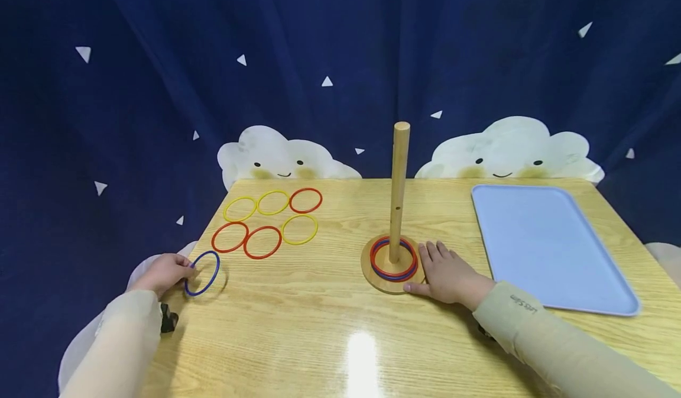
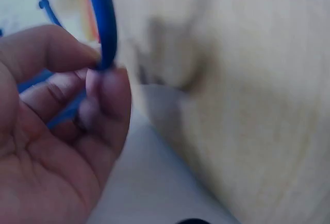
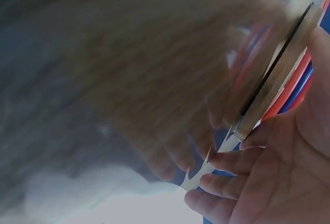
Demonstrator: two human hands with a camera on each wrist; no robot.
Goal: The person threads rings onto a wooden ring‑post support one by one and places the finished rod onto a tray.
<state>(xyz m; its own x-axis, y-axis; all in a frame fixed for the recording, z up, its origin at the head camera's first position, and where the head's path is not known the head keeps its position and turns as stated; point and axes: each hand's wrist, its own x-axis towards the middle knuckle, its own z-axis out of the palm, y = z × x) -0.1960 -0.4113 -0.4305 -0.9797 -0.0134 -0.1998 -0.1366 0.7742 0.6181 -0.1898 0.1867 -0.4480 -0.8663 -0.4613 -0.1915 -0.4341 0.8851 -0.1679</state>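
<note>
As we read the clock from the tall, round, pale wooden post (image 1: 399, 185): twelve points to the far edge of the wood-grain counter (image 1: 276, 339), six toward us.
Blue ring: at nine o'clock, the thin, blue, plastic-looking ring (image 2: 105, 26) stands tilted; we cannot tell whether its low edge touches the counter.
Left grip: our left grip (image 1: 166, 272) pinches that ring's edge between thumb and fingertips.
Right grip: around three to four o'clock, our right grip (image 1: 452, 277) rests at the edge of the flat wooden disc base (image 1: 391, 288), thumb spread from the fingers.
Post's stack: thin red and blue rings (image 3: 289, 88) lie around the post's foot, on the base.
Flat rings: toward ten o'clock lie three thin yellow rings (image 1: 299, 244) and three thin red rings (image 1: 263, 258).
Tray: a pale blue rectangular tray (image 1: 553, 244) sits at three o'clock, beyond our right grip.
Step in hand: we judge it to be picking up one ring while steadying the base.
Next move: it likely calls for raising the blue ring above the post's top, levelling it and centring it there, with the base held firm.
</note>
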